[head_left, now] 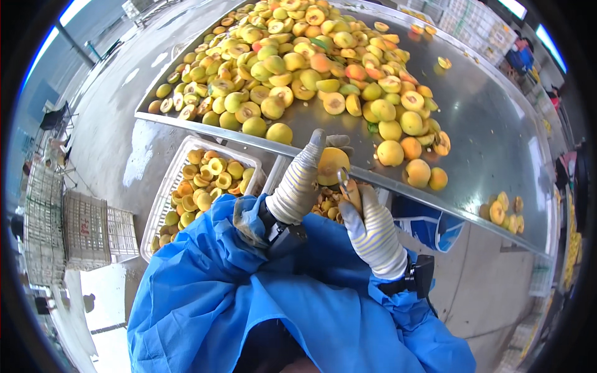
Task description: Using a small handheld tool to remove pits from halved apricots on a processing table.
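Observation:
My left hand [297,189], in a striped knit glove with grey fingers, is closed around a yellow peach half [331,166] at the near edge of the metal table [491,133]. In my right hand [378,233], gloved alike, is a pitting tool [353,198] with a wooden handle and a looped metal end. The loop is at the lower right of the peach half, seemingly against it. Whole and halved peaches [280,62] lie heaped on the table, many cut sides showing pits.
A white plastic crate [159,199] of hollowed peach halves stands below the table at left. Small brown-orange pieces [328,202] lie beneath my hands. A blue-and-white bag or container [429,227] is under the table at right. Stacked crates [87,230] stand far left.

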The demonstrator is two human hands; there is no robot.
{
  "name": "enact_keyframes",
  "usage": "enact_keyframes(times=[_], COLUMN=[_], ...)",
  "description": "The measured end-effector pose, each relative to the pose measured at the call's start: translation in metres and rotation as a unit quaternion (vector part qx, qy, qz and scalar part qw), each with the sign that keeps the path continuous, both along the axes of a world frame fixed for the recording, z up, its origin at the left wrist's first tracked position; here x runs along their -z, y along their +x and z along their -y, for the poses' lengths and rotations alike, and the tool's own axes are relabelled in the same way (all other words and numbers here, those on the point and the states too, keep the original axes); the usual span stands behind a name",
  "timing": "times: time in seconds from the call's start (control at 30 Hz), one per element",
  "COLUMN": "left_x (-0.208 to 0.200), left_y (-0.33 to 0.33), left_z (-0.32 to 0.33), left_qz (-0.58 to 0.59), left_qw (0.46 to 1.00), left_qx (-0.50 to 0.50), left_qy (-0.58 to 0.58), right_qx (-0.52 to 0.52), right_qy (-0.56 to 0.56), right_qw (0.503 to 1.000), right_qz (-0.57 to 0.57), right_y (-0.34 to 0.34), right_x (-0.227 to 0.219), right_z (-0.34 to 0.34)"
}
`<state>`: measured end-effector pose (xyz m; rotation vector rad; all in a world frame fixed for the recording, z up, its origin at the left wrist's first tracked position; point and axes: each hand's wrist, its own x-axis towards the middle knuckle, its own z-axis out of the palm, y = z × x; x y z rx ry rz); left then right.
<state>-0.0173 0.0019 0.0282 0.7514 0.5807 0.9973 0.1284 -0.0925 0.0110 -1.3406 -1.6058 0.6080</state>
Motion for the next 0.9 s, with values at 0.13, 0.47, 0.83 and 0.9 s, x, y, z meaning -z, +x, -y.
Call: enact_keyframes(times=[0.13, 0.47, 0.83, 0.9], left_x=[0.003, 0.017, 0.029, 0.028], left_y=[0.012, 0.016, 0.013, 0.012], left_z=[0.009, 0.017, 0.014, 0.017], left_qz=[-0.042, -0.039, -0.071, -0.101], left_qw=[0.998, 0.998, 0.997, 0.994], left_qx=[-0.01, -0.045, -0.033, -0.035], left_qy=[0.037, -0.008, 0.009, 0.026], right_qx=[0.048, 0.103, 0.077, 0.068], right_qy=[0.046, 0.061, -0.088, -0.044], right_qw=[0.991, 0.961, 0.967, 0.976], right_qz=[0.114, 0.249, 0.227, 0.204], right_y=[0.0, -0.004, -0.012, -0.011], right_x=[0.006, 0.003, 0.003, 0.021], right_z=[0.001, 0.007, 0.009, 0.009])
